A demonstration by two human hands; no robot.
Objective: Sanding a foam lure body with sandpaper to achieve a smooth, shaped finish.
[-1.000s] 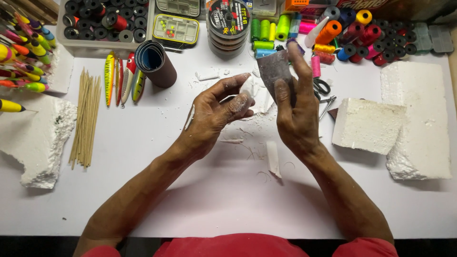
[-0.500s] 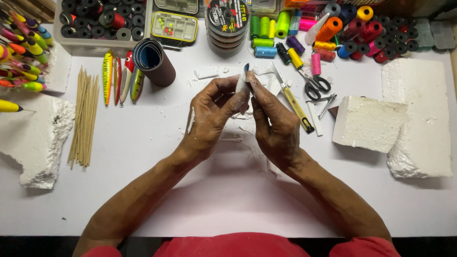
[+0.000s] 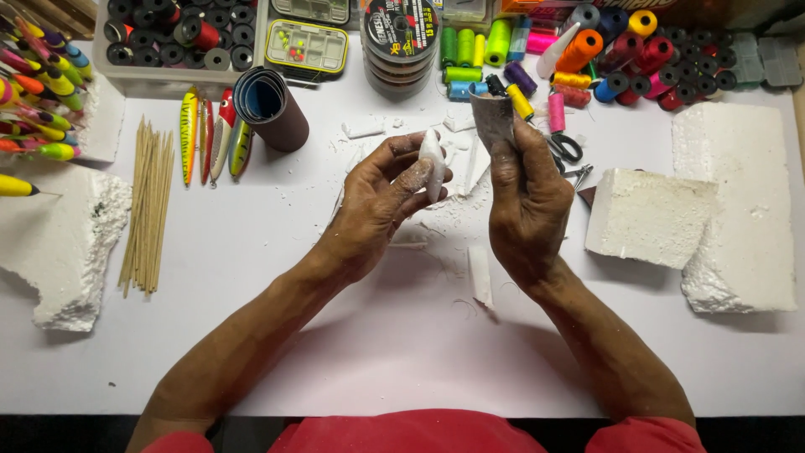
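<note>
Hands parted since a moment ago — right hand [image 3: 527,210] lifts sandpaper [image 3: 491,117] off | left hand [image 3: 381,197] grip pinches white foam piece [image 3: 433,164] | mid-frame, above counter [image 3: 251,252] — sanding paused

A small white foam piece [image 3: 433,164], smooth and tapered like a little fish body, stood nearly upright above the white table, pinched between the thumb and fingers of the left hand [image 3: 381,201]. Just to its right, apart from it, a grey-brown scrap of sandpaper [image 3: 491,116] was curled into a loose cone and stuck up from the right hand [image 3: 527,205].
</note>
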